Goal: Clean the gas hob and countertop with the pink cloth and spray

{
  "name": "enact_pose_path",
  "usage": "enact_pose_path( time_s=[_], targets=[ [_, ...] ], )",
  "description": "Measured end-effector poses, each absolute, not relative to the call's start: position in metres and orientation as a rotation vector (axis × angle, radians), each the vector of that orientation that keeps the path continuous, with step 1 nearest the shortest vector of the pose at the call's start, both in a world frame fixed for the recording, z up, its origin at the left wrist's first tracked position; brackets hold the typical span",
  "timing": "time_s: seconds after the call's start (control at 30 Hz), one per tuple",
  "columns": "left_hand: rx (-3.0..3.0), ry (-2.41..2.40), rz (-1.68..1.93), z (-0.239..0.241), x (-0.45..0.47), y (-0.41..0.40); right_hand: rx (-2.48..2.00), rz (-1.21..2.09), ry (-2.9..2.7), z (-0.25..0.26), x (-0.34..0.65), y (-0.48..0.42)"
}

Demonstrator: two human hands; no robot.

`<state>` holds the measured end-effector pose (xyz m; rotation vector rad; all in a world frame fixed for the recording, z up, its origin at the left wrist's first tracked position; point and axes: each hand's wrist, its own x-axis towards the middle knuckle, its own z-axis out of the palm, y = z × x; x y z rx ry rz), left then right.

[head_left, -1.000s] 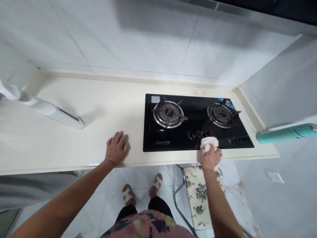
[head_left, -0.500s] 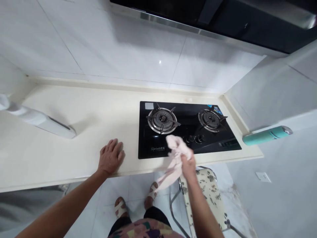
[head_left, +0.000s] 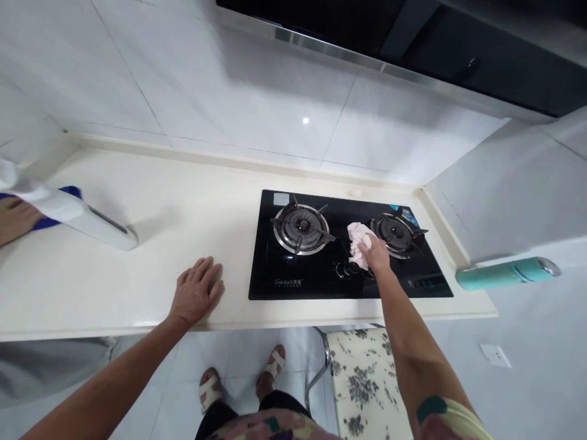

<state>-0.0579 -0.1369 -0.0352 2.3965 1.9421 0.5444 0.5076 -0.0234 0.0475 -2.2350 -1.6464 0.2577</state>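
My right hand [head_left: 376, 255] presses a crumpled white cloth [head_left: 356, 239] onto the black glass gas hob [head_left: 321, 278], between the left burner [head_left: 300, 227] and the right burner [head_left: 397, 231], just above the knobs [head_left: 343, 270]. My fingers are closed over the cloth. Flat on the cream countertop [head_left: 137, 269], left of the hob and near the front edge, lies my left hand [head_left: 195, 292] with its fingers spread and nothing in it.
A white bottle-like object [head_left: 68, 211] lies on the counter at the left, where another person's hand [head_left: 16, 217] holds a blue cloth [head_left: 55, 208]. A teal flask [head_left: 504, 274] lies at the counter's right end. A floral-cushioned chair [head_left: 362, 379] stands below; a range hood [head_left: 413, 43] hangs above.
My right hand lifted the cloth from the hob's front edge, swung it left, then set it down between the burners. A person's hand with a blue cloth came into view at the left.
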Motion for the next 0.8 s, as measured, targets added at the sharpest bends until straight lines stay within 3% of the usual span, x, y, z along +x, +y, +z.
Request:
enact_pose_path(
  time_s=[0.27, 0.6, 0.8],
  targets=[
    [2.429, 1.938, 0.515, -0.036, -0.059, -0.135, -2.43, 0.35, -1.968, 0.043, 0.501, -0.044],
    [2.417, 1.924, 0.556, -0.035, -0.059, -0.134, -2.329, 0.564, -2.379, 0.063, 0.52, -0.059],
    [2.403, 1.933, 0.52, -0.035, -0.059, -0.135, -2.304, 0.446, -2.433, 0.049, 0.511, -0.06]
  ],
)
